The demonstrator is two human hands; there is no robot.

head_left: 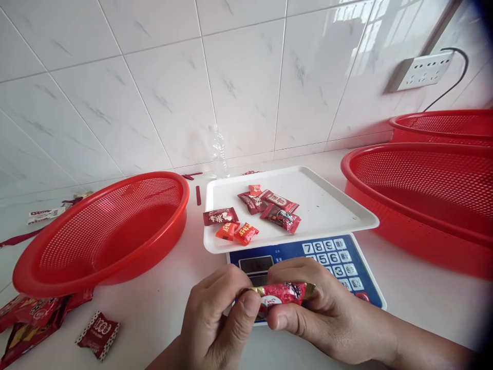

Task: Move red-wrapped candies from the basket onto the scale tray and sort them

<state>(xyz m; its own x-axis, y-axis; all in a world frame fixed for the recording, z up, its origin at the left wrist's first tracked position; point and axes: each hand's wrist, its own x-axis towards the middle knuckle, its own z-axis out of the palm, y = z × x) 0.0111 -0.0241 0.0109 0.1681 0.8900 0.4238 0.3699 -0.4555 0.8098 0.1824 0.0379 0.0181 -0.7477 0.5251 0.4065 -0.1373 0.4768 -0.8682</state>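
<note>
Candy [283, 294] is pinched at both ends, long axis crosswise, between left hand [215, 321] and right hand [319, 303], before the scale [346, 262].

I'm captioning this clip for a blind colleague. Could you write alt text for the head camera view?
Both hands, left hand and right hand, pinch a red wrapped candy over a blue electronic scale. The scale's white tray holds several red wrapped candies. Red mesh baskets stand on either side on a white counter.
</note>
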